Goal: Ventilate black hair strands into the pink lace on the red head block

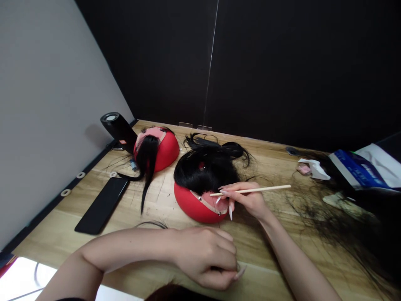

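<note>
A red dome-shaped form point(196, 209) stands on the wooden table near the middle, with long black hair point(209, 165) over its upper side and a pink patch edged in beige at the front. My right hand point(242, 196) pinches a thin light wooden stick point(266, 189), its tip touching or close to the pink patch. Closer to me, my left hand point(209, 255) is curled, knuckles up, in front of the form. Whether its fingers hold anything is hidden.
Behind left stands a second red form point(167, 152) with black hair, beside a black cylindrical speaker point(117, 129). A black phone point(102, 205) lies at left. Loose hair point(332, 225), a crumpled tissue point(318, 169) and a blue tissue pack point(360, 169) are at right. A dark panel rises behind.
</note>
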Demonstrator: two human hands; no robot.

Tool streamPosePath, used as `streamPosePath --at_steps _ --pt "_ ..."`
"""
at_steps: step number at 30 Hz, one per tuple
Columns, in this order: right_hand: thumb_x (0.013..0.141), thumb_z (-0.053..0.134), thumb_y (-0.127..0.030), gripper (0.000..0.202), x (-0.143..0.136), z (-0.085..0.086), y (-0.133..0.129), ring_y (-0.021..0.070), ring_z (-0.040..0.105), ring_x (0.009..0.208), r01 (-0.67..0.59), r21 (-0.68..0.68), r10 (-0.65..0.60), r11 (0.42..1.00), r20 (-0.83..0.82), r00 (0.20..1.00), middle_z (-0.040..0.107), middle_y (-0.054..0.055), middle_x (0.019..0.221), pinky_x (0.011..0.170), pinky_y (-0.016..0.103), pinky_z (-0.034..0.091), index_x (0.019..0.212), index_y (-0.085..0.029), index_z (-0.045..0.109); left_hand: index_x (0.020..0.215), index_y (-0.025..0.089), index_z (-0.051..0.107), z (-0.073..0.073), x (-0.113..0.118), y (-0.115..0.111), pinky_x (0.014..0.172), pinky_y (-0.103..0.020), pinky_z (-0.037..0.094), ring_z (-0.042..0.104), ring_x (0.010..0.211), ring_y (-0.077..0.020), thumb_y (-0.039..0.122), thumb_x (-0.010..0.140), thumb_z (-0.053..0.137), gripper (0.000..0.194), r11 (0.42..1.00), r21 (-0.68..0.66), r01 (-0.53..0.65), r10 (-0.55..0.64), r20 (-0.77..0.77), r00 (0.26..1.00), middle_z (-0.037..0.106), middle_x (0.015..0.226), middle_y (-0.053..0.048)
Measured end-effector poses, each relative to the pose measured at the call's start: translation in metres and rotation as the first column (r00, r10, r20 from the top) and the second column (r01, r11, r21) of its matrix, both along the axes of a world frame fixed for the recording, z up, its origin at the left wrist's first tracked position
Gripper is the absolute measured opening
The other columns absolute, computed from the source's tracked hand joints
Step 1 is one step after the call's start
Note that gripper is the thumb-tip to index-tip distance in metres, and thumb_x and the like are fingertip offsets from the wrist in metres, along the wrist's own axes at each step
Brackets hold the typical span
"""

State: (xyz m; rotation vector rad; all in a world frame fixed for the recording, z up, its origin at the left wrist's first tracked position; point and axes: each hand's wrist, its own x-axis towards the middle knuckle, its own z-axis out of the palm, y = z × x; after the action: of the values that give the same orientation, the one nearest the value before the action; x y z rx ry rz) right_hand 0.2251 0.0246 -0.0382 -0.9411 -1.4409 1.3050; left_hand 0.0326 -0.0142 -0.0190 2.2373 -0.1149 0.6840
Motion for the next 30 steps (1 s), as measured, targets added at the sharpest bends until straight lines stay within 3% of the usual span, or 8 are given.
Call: streamPosePath --at_steps 4,11,16,23,26,28,30 --pt "0.081 0.075 -0.033 0.02 0.001 -0.005 0.001 0.014 0.062 0.042 -0.032 -0.036 0.03 0.999 -0.046 0.998 0.071 0.004 0.062 0.05 0.025 0.054 0.088 -0.015 0.078 0.063 0.022 0.034 0.001 0.0 0.0 0.064 -0.024 0.044 0.043 0.055 -0.0126 0.017 0.088 0.049 0.03 1.0 -0.015 -0.003 0.003 -0.028 1.0 0.05 0.057 0.0" --pt "0.078 0.078 -0.036 0.022 0.001 -0.004 -0.001 0.0151 0.064 0.047 0.025 -0.034 -0.025 0.999 0.011 1.0 0.065 0.002 0.051 0.065 0.029 0.058 0.084 -0.015 0.078 0.063 0.023 0.03 0.003 0.002 -0.002 0.063 -0.026 0.043 0.039 0.054 -0.0137 0.017 0.089 0.047 0.031 0.999 -0.038 -0.022 0.02 -0.04 0.999 0.046 0.055 0.001" --pt "0.08 0.076 -0.036 0.02 0.001 -0.007 0.0 0.0132 0.061 0.044 -0.008 -0.038 0.007 0.999 -0.024 1.0 0.068 0.003 0.056 0.063 0.028 0.057 0.086 -0.017 0.079 0.062 0.023 0.033 0.004 -0.002 -0.001 0.062 -0.026 0.044 0.041 0.054 -0.0137 0.015 0.088 0.047 0.03 0.998 -0.069 -0.015 0.01 -0.063 0.998 0.047 0.056 0.0" --pt "0.081 0.076 -0.033 0.016 0.002 -0.009 0.002 0.0108 0.06 0.047 -0.012 -0.012 0.011 1.0 -0.057 0.998 0.07 0.001 0.064 0.091 0.037 0.055 0.08 -0.018 0.077 0.062 0.022 0.033 0.015 -0.013 0.004 0.064 -0.025 0.044 0.04 0.053 -0.0127 0.012 0.088 0.049 0.033 0.99 -0.139 -0.009 -0.011 -0.138 0.99 0.048 0.055 0.001" --pt "0.082 0.075 -0.034 0.017 0.001 -0.01 0.001 0.0102 0.059 0.045 -0.031 -0.038 0.027 0.999 -0.107 0.994 0.07 0.002 0.066 0.071 0.03 0.058 0.081 -0.017 0.076 0.062 0.022 0.034 0.017 -0.017 0.006 0.065 -0.025 0.044 0.041 0.054 -0.0129 0.012 0.088 0.049 0.032 0.992 -0.129 -0.005 -0.017 -0.165 0.986 0.05 0.056 0.0" --pt "0.083 0.073 -0.034 0.019 0.0 -0.011 0.001 0.0092 0.057 0.043 -0.041 -0.057 0.032 0.998 -0.149 0.988 0.07 0.004 0.069 0.05 0.023 0.052 0.081 -0.016 0.076 0.063 0.022 0.035 0.017 -0.02 0.007 0.065 -0.026 0.044 0.042 0.055 -0.0131 0.012 0.088 0.049 0.031 0.993 -0.12 0.003 -0.026 -0.185 0.982 0.051 0.057 0.0" --pt "0.084 0.072 -0.034 0.019 -0.001 -0.011 0.001 0.0085 0.055 0.042 -0.043 -0.066 0.031 0.997 -0.171 0.985 0.069 0.005 0.07 0.042 0.02 0.045 0.081 -0.015 0.076 0.063 0.022 0.035 0.017 -0.022 0.008 0.065 -0.026 0.044 0.043 0.055 -0.0134 0.012 0.088 0.049 0.03 0.994 -0.112 0.005 -0.028 -0.204 0.979 0.052 0.058 0.0"
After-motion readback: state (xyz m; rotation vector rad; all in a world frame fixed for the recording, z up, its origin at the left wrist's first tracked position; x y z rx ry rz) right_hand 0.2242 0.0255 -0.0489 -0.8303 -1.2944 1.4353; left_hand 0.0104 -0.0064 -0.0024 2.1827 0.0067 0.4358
